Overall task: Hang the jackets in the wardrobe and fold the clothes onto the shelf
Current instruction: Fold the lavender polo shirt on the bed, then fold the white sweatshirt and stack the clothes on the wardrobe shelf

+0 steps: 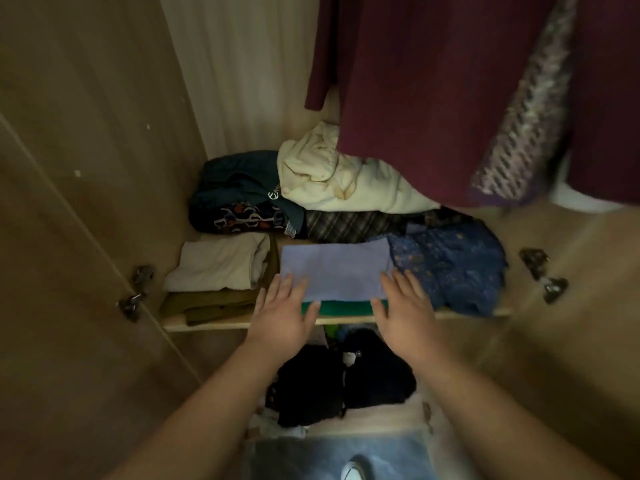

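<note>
Resting flat with fingers spread, the left hand (282, 315) and the right hand (403, 308) lie on the near corners of a folded lilac cloth (334, 270), palms down and gripping nothing. The left hand's fingertips touch the cloth's near-left corner; the right hand covers its near-right edge. The lilac cloth sits on top of a green folded piece (341, 307), of which only a near strip shows, and both lie near the front edge of the wardrobe shelf (214, 323).

To the left on the same shelf is a folded cream garment (218, 266) stacked on olive clothes (211, 304). Just to the right of the lilac cloth lies a crumpled blue patterned fabric (460, 268). Farther back are a dark teal bundle (239, 192) with a patterned piece under it, a plaid item (349, 225), and a loose cream-white garment (329, 174) heaped on top.

Above and to the right hangs a maroon jacket (433, 81), with a purple patterned garment (523, 133) hanging beside it. Below the shelf, dark clothes (339, 375) lie in a lower compartment. Metal hinges (136, 292) show on the open left door.
</note>
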The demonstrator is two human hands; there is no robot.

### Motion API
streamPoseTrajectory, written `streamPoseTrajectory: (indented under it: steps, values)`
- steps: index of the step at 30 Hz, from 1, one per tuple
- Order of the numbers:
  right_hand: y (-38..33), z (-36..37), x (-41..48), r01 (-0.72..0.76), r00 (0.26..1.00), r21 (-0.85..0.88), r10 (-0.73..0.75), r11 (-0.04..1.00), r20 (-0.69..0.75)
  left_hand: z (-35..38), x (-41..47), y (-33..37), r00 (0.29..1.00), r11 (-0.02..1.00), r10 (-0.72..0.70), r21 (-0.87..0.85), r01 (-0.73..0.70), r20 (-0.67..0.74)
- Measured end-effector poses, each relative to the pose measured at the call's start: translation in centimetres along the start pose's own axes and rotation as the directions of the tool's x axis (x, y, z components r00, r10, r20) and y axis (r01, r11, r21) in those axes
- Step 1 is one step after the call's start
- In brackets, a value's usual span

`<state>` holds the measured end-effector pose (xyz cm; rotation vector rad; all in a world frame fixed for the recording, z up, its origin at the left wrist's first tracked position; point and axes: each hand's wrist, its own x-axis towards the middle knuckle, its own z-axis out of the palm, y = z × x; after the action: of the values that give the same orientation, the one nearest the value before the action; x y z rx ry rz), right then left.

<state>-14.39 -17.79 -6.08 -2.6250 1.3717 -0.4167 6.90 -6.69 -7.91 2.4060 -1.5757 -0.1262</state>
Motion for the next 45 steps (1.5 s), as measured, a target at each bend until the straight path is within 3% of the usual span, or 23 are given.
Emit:
streamPoseTrajectory:
  steps: [5, 13, 19, 27, 36, 45]
  values:
    - [-1.6, -3.2, -12.8, -0.067, 0.99, 0.052, 0.073, 0.996, -0.121, -2.2, -9.3, 2.3, 0.996, 0.992, 0.083, -0.096, -0.08, 0.03]
    - [2.5, -7.4, -32.1, -0.351, 0.931, 0.046, 0.353, 0.935, -0.087, -1.1, -21.3, 11.4, 0.919, 0.939, 0.341, -0.108, -0.325, 0.199]
    - [7.2, -10.3, -46.8, -0.581, 0.8, 0.023, 0.576, 0.813, -0.168, 2.2, -29.6, 21.8, 0.773, 0.818, 0.572, -0.131, -0.559, 0.274]
    - [15.7, -16.3, -72.4, -0.818, 0.551, 0.016, 0.792, 0.574, -0.262, 7.8, -47.2, 41.8, 0.523, 0.593, 0.792, -0.194, -0.781, 0.315]
    - [23.6, -21.2, -99.7, -0.945, 0.292, 0.078, 0.925, 0.319, -0.241, 13.6, -69.9, 60.3, 0.27, 0.386, 0.89, -0.292, -0.875, 0.368]
    - [31.0, -20.4, -112.5, -0.972, 0.076, 0.209, 0.986, 0.107, -0.15, 21.1, -82.5, 72.1, 0.074, 0.275, 0.89, -0.4, -0.874, 0.45]
